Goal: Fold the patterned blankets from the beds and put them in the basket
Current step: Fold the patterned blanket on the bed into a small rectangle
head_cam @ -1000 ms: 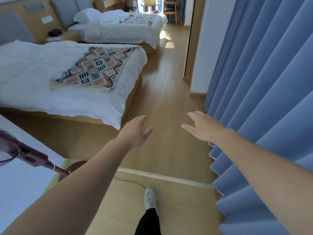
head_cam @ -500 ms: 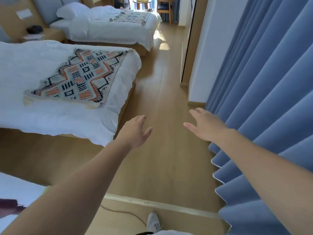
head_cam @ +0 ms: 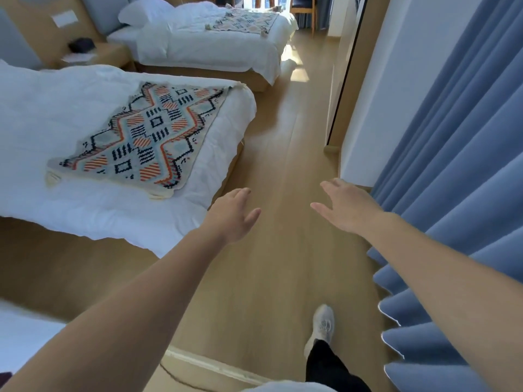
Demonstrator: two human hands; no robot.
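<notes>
A patterned blanket (head_cam: pixel 147 137) with orange, black and pale blue diamonds lies spread flat on the near white bed (head_cam: pixel 70 108) at the left. A second patterned blanket (head_cam: pixel 244 22) lies on the far bed (head_cam: pixel 198 49) at the top. My left hand (head_cam: pixel 232 215) is stretched out open over the floor, just off the near bed's corner and apart from the blanket. My right hand (head_cam: pixel 343 209) is open too, held over the floor near the curtain. No basket is in view.
A blue curtain (head_cam: pixel 458 165) hangs along the right side, next to a white wall (head_cam: pixel 382 94). A wooden floor aisle (head_cam: pixel 283 250) runs between bed and curtain. A nightstand (head_cam: pixel 93 53) stands between the beds. My foot in a white shoe (head_cam: pixel 321 326) steps forward.
I have walked forward along the aisle; the near bed and its blanket are closer and lower in view. Both hands stay open and outstretched. The object at lower left has left the view.
</notes>
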